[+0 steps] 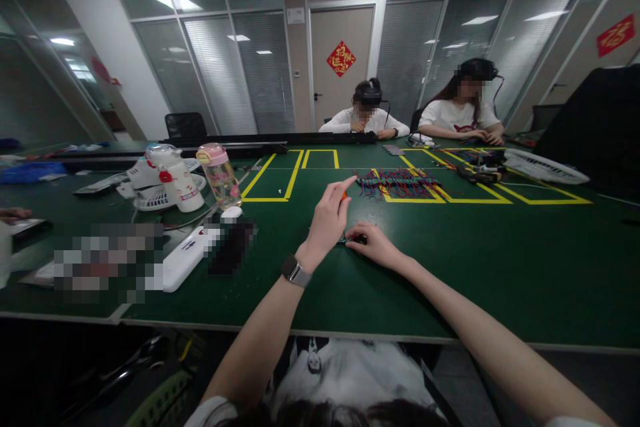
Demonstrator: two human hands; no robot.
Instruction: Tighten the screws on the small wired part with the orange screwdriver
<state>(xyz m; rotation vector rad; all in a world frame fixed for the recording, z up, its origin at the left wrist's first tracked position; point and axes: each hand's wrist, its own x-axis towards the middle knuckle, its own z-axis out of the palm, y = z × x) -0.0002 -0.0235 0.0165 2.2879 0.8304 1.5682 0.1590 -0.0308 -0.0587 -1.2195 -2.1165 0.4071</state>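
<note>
My left hand point(330, 217) is raised over the green table point(450, 267), its fingers closed round a small orange-handled tool whose handle shows at the fingertips. A grey watch point(295, 271) sits on that wrist. My right hand point(374, 245) rests on the table just to the right and pinches a small dark part point(356, 239) against the surface. The two hands are nearly touching. Beyond them lies a pile of red, blue and green wires point(400, 183) inside yellow floor markings.
Two water bottles point(220, 177), a white fan, a white power bank point(185, 257) and blurred items crowd the left. Two other people sit at the far side with headsets. Another fan point(545, 167) and tools lie at the right. Another person's hand shows at the far left edge.
</note>
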